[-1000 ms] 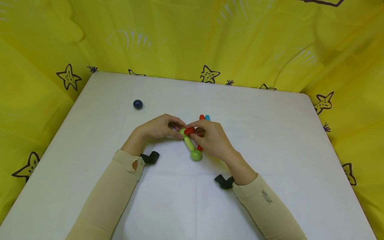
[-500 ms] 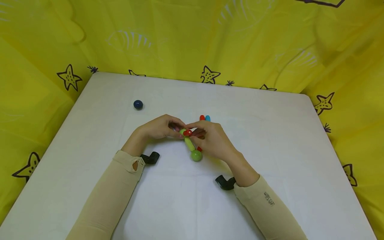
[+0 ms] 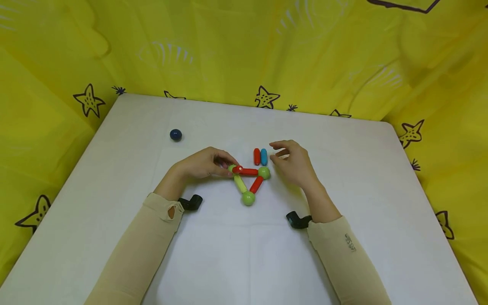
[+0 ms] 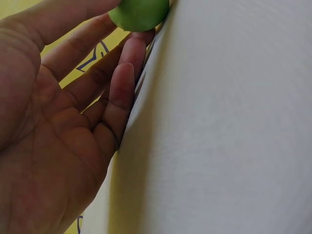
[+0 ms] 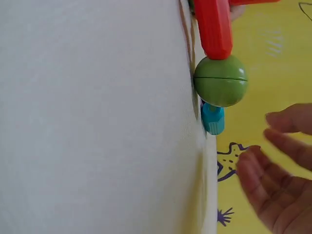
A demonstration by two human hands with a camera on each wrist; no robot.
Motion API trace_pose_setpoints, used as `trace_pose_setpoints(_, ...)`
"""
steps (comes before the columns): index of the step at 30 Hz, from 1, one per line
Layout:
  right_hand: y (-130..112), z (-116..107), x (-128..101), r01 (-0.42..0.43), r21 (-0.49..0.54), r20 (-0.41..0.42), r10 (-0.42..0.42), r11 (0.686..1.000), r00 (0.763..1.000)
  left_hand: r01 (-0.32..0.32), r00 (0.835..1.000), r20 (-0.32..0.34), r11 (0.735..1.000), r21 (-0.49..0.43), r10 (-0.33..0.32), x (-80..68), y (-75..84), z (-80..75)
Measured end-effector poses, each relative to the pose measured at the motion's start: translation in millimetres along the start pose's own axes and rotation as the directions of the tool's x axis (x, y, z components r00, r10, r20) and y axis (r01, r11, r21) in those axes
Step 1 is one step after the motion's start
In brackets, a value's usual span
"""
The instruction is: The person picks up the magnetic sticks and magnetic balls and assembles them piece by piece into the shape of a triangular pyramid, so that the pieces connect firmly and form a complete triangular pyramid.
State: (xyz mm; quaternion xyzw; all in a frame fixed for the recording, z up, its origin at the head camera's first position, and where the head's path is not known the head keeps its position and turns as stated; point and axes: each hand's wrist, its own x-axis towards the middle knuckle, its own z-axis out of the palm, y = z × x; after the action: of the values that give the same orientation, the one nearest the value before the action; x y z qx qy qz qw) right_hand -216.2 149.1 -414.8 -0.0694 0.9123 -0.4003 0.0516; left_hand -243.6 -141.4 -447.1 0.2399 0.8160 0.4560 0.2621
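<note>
A triangle of green balls and rods lies on the table. Its left green ball (image 3: 231,168) is pinched between the thumb and fingers of my left hand (image 3: 202,164). From that ball a short red rod (image 3: 237,170) sticks up toward the camera. A yellow-green rod (image 3: 240,185) and a red rod (image 3: 256,185) meet at the front green ball (image 3: 248,198); another red rod (image 3: 250,172) reaches the right green ball (image 3: 264,173). My right hand (image 3: 296,163) holds nothing, fingers loosely bent, just right of a loose blue rod (image 3: 264,157).
Beside the blue rod lies a loose red rod (image 3: 257,156). A dark blue ball (image 3: 176,135) sits farther back on the left of the white table (image 3: 213,254). Yellow curtains (image 3: 228,51) hang around the back and sides. Each wrist carries a black camera mount (image 3: 192,202).
My right hand has let go of the raised red rod and moved right and back, uncovering the right side of the triangle. The left hand stays on its ball.
</note>
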Motion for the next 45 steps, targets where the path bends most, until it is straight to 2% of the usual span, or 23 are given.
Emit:
trace_pose_setpoints(4, 11.7, 2.0, 5.6, -0.023, -0.017, 0.056, 0.024, 1.0, 0.998, 0.005, 1.0, -0.002, 1.0, -0.003, -0.005, -0.3, -1.8, -0.3)
trace_pose_setpoints(8, 17.9, 8.3, 7.6, 0.04, -0.056, 0.131, -0.033, 0.998, 0.991, -0.005, 1.0, -0.004, 1.0, -0.004, 0.005, -0.4, -2.8, -0.2)
trace_pose_setpoints(10, 20.6, 11.9, 8.4, 0.07, -0.066, 0.142, -0.06, 0.995, 0.988, -0.014, 1.0, -0.002, 1.0, -0.002, 0.014, 0.0, -2.8, 0.3)
trace_pose_setpoints(13, 25.0, 15.9, 9.3, 0.067, -0.078, 0.115, -0.057, 0.995, 0.992, -0.023, 1.0, 0.007, 1.0, -0.001, 0.023, 0.7, -1.1, 1.6)
trace_pose_setpoints(20, 25.4, 14.6, 8.5, -0.037, -0.071, 0.004, 0.037, 0.997, 0.999, -0.022, 1.0, 0.018, 1.0, -0.007, 0.022, 4.1, -1.2, 2.3)
trace_pose_setpoints(25, 26.8, 9.3, 9.2, -0.049, -0.074, 0.053, 0.053, 0.996, 0.997, -0.023, 1.0, 0.019, 1.0, -0.002, 0.023, 4.7, -1.4, 1.6)
trace_pose_setpoints(31, 32.5, 2.4, 11.2, 0.002, -0.136, 0.118, 0.015, 0.991, 0.993, -0.009, 1.0, 0.017, 1.0, -0.006, 0.01, 4.5, -0.8, 1.4)
trace_pose_setpoints(36, 33.7, -1.4, 12.4, -0.009, -0.141, 0.12, 0.026, 0.99, 0.992, -0.001, 1.0, 0.014, 1.0, -0.007, 0.002, 3.4, -0.5, 0.8)
trace_pose_setpoints(43, 28.5, -11.0, 13.0, -0.102, -0.092, 0.097, 0.111, 0.99, 0.989, 0.006, 1.0, 0.003, 1.0, 0.003, -0.006, 1.0, 0.7, -1.1)
trace_pose_setpoints(45, 25.5, -13.8, 12.6, -0.092, -0.081, 0.093, 0.099, 0.992, 0.991, 0.008, 1.0, 0.003, 1.0, 0.001, -0.008, 1.2, 0.2, -1.3)
